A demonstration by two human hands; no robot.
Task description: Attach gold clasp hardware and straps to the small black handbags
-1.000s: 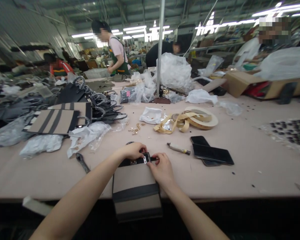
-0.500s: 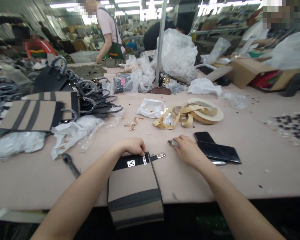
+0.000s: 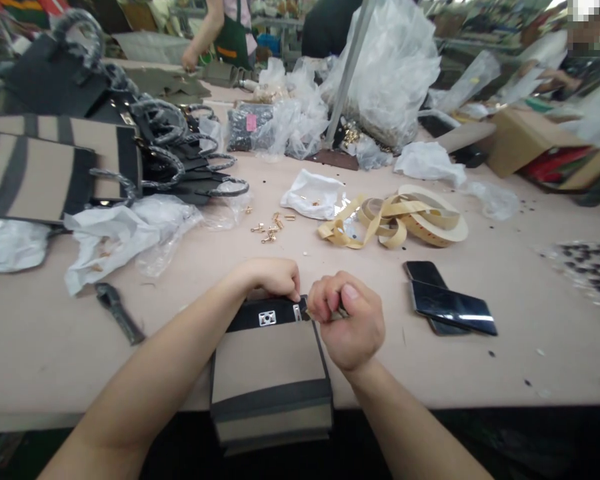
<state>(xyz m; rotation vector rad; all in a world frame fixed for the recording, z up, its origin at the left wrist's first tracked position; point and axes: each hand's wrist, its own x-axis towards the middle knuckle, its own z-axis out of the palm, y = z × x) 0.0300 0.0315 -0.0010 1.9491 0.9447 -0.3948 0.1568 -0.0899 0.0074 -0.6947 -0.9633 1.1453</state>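
A beige handbag panel with black stripes (image 3: 267, 360) lies at the table's front edge, partly overhanging it. Across its top runs a black leather band (image 3: 260, 315) with a silver square plate (image 3: 267, 319) and a small metal keeper (image 3: 297, 312). My left hand (image 3: 273, 280) rests on the band's upper edge, fingertips pressing it. My right hand (image 3: 347, 320) is closed in a fist beside the band's end, gripping a small metal-tipped tool (image 3: 336, 315), mostly hidden by the fingers. The band's free end is hidden behind that hand.
Gold metal fittings (image 3: 269, 230) and a tan tape roll (image 3: 410, 217) lie beyond my hands. Two phones (image 3: 450, 307) lie to the right, a black wrench (image 3: 116, 313) to the left. Finished bags and plastic sheets crowd the left and far side; a co-worker's hand (image 3: 189, 60) shows far off.
My right hand has come back from the table with the small tool in its fist, now beside the band's end. The view has tilted downward, and the bag sits slightly lower.
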